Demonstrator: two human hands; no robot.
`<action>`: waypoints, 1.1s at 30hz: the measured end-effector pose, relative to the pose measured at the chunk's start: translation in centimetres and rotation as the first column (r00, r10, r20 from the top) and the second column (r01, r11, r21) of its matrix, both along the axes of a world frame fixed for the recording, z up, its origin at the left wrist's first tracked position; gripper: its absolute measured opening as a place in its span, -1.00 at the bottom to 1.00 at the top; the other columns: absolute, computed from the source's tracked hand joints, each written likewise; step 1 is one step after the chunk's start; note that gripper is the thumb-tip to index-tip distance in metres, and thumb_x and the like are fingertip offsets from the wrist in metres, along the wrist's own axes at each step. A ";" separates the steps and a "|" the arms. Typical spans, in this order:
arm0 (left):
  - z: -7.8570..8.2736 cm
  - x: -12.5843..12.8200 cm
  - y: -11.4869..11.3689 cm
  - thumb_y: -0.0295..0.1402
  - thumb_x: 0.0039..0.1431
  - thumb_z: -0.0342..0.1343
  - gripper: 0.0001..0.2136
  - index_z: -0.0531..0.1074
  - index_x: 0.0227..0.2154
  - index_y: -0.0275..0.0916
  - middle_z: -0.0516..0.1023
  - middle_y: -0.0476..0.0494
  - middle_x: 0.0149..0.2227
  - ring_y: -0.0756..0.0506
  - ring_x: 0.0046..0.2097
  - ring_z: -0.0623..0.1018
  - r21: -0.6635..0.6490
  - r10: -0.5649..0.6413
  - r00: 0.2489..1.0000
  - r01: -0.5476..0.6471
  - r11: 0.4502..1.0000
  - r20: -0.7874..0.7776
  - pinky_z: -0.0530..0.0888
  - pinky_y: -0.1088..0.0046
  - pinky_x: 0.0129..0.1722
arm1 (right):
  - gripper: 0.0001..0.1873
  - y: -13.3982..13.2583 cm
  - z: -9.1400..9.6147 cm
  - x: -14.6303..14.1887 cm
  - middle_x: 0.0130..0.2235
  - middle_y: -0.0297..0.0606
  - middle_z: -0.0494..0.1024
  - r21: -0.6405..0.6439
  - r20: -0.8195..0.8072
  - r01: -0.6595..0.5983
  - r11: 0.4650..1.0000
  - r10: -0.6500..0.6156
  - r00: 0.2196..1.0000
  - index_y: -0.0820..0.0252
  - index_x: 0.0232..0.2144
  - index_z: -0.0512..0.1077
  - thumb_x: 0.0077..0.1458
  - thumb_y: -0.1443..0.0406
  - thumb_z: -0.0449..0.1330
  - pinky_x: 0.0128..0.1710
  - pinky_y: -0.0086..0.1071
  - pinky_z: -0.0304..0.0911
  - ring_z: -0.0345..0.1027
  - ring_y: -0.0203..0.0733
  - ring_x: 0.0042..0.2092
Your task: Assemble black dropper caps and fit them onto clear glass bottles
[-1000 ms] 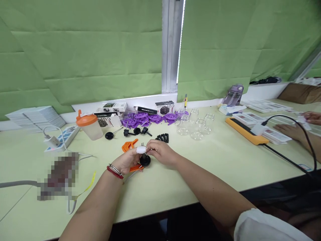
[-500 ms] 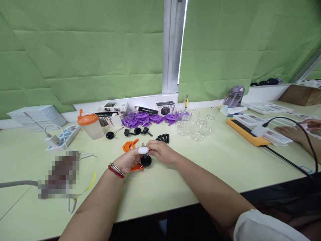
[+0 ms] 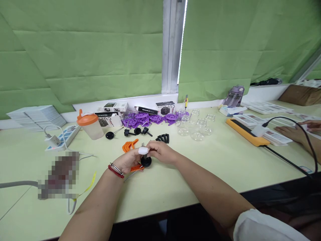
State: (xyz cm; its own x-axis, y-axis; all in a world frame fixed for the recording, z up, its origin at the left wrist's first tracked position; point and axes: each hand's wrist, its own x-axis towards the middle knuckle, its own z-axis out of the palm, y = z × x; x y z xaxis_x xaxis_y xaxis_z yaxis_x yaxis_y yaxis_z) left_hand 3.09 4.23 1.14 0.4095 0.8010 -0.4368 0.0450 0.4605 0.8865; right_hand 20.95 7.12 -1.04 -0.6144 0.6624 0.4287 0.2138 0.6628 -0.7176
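Note:
My left hand (image 3: 130, 158), its thumb wrapped in white, is closed on a black part with a round disc end (image 3: 146, 162) and an upright stem. A flat orange plastic piece (image 3: 136, 168) and a thin metal rod (image 3: 129, 176) stick out under the same hand. At the top of the stem, the fingertips of my right hand (image 3: 162, 152) pinch together against the black part. Beyond my hands lie several orange clips (image 3: 129, 145) and several short black tubes (image 3: 163, 138). Farther back are black disc parts with rods (image 3: 110, 135).
Purple plastic frames (image 3: 142, 118) and printed boxes (image 3: 110, 119) line the back, beside clear glass jars (image 3: 193, 125). An orange-lidded bottle (image 3: 91, 125) stands at left. To the right are an orange power strip (image 3: 247, 132) with a black cable and another person's hands (image 3: 288, 133).
Both hands stay almost in place. My right fingertips have shifted very slightly at the top of the black part.

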 end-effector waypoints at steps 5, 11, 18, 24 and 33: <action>0.1 0.0 0.0 -0.07 -0.16 0.23 -0.63 0.38 -0.38 -0.25 0.46 -0.12 -0.45 -0.10 -0.43 0.43 0.008 -0.008 1.000 0.008 1.000 0.000 0.32 0.42 -0.53 | -0.91 0.0 -0.3 0.0 -0.34 -0.34 0.46 -0.052 -0.027 0.007 0.999 -0.009 1.000 0.18 -0.38 0.43 0.04 0.44 0.22 -0.22 -0.40 0.20 0.33 -0.27 -0.27; -0.1 -0.1 0.0 -0.06 -0.13 0.22 -0.64 0.40 -0.40 -0.27 0.47 -0.13 -0.46 -0.09 -0.44 0.44 0.007 -0.013 1.000 0.013 1.000 0.006 0.33 0.44 -0.54 | -0.88 -0.1 -0.2 -0.1 -0.32 -0.31 0.49 -0.054 -0.090 -0.066 0.996 0.061 0.994 0.17 -0.38 0.49 0.06 0.45 0.18 -0.17 -0.36 0.23 0.36 -0.24 -0.24; 0.0 0.0 0.0 -0.11 -0.17 0.25 -0.64 0.40 -0.38 -0.28 0.47 -0.12 -0.46 -0.08 -0.44 0.45 -0.010 0.005 1.000 -0.005 1.000 0.016 0.35 0.45 -0.55 | -0.89 -0.2 -0.2 0.0 -0.35 -0.33 0.48 -0.082 -0.110 -0.056 0.995 0.046 0.993 0.19 -0.41 0.50 -0.01 0.46 0.23 -0.20 -0.39 0.25 0.37 -0.27 -0.28; 0.0 0.0 0.1 -0.12 -0.18 0.26 -0.62 0.42 -0.34 -0.27 0.49 -0.12 -0.45 -0.08 -0.44 0.46 -0.022 0.015 1.000 -0.014 1.000 0.027 0.37 0.46 -0.56 | -0.90 -0.3 -0.4 -0.1 -0.41 -0.38 0.44 -0.097 -0.104 -0.008 0.995 -0.002 0.995 0.20 -0.45 0.46 -0.06 0.44 0.29 -0.28 -0.44 0.21 0.31 -0.30 -0.34; 0.0 -0.2 0.1 -0.12 -0.16 0.25 -0.62 0.44 -0.32 -0.28 0.52 -0.14 -0.41 -0.10 -0.41 0.48 -0.012 0.009 1.000 -0.008 1.000 0.025 0.38 0.44 -0.53 | -0.85 -0.6 -0.4 0.1 -0.42 -0.40 0.38 -0.100 -0.075 -0.012 0.995 0.005 0.997 0.20 -0.39 0.45 -0.07 0.46 0.28 -0.33 -0.46 0.16 0.25 -0.33 -0.38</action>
